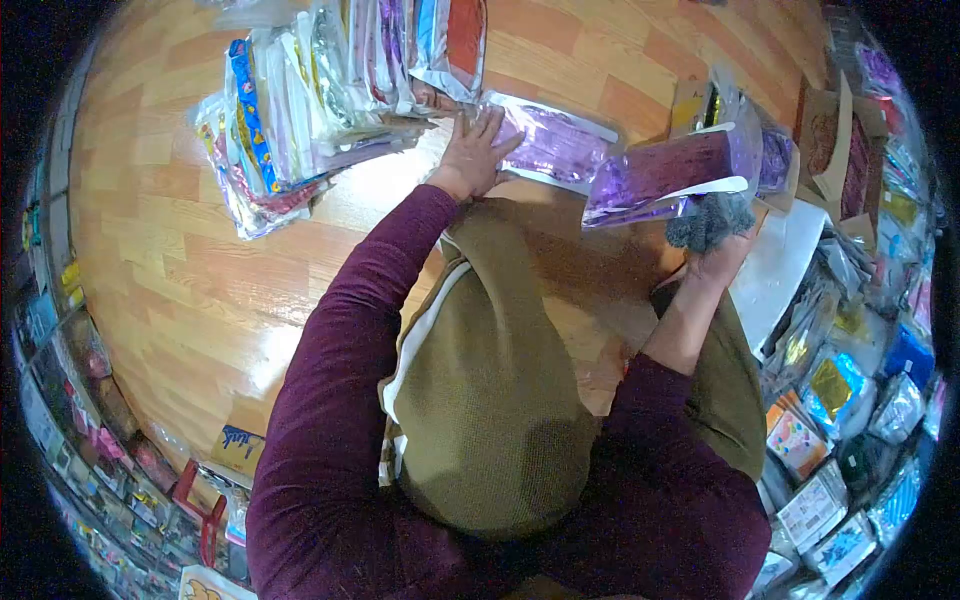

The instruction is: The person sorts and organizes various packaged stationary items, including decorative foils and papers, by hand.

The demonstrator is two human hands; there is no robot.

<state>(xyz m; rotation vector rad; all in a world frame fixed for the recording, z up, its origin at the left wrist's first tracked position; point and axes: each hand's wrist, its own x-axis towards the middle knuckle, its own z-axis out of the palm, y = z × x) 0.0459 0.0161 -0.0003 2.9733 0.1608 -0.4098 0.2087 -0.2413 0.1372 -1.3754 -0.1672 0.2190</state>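
Note:
My left hand (470,155) lies with its fingers apart on the left end of a clear plastic packet with shiny purple contents (562,148), flat on the wooden floor. At the right, my right hand (722,250) is closed around a fuzzy dark grey cloth (708,220), its fingers mostly hidden by it. Just above the cloth, a darker purple packet with a white strip (665,170) overlaps the right end of the first one. The cloth touches its lower edge in this view.
Piles of flat packets (320,90) stand on the floor at the upper left. A cardboard box (835,150) is at the right, above many scattered packets (830,390). Shelves with goods (110,440) line the left. My bent knee (490,380) rises between my arms.

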